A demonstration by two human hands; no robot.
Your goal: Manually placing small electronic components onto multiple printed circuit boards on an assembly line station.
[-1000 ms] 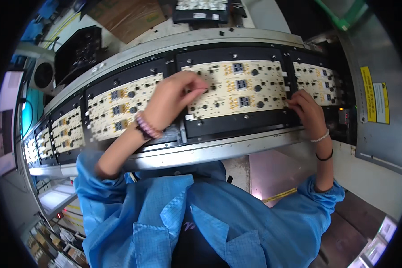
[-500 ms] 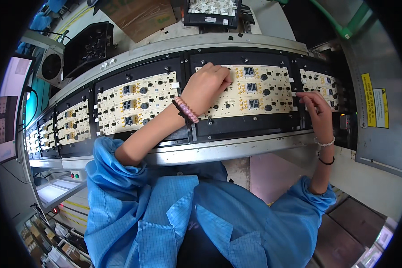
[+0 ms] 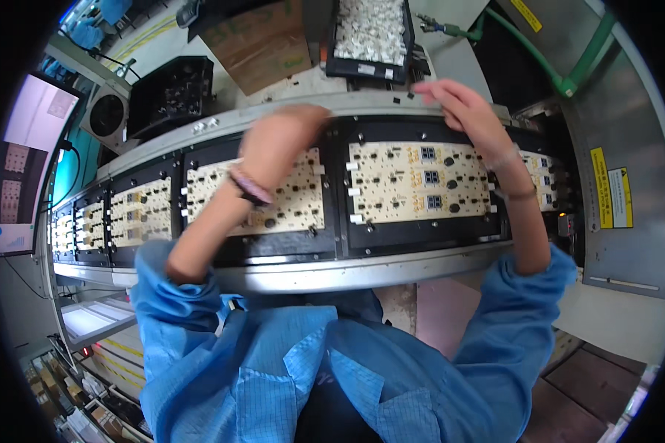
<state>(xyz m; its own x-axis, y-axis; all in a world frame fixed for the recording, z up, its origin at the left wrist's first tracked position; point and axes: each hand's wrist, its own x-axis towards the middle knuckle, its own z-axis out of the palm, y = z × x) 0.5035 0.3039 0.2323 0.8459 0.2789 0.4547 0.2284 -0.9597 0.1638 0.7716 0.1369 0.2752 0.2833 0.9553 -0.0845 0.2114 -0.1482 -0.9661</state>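
My left hand (image 3: 282, 148), smeared by motion, hovers over a cream circuit board panel (image 3: 303, 208) in a black carrier; its fingers cannot be made out. My right hand (image 3: 471, 122) is raised over the far right end of the panel in front of me, fingers stretched out and apart, nothing visible in them. That middle circuit board panel (image 3: 399, 181) bears digit displays (image 3: 431, 178), round black parts and white connectors (image 3: 355, 192) along its left edge. Beyond the right hand's fingertips stands a black tray of white connectors (image 3: 369, 33).
A black bin of dark parts (image 3: 166, 96) and a cardboard box (image 3: 262, 48) stand behind the line. More panels in carriers run left along the metal rail (image 3: 295, 279). A monitor (image 3: 33, 162) is at left; a green pipe (image 3: 587, 59) and grey cabinet (image 3: 628, 251) at right.
My right hand has left the middle panel's right edge and moved up toward the connector tray. My left hand has moved left off the middle panel. The whole view has shifted slightly.
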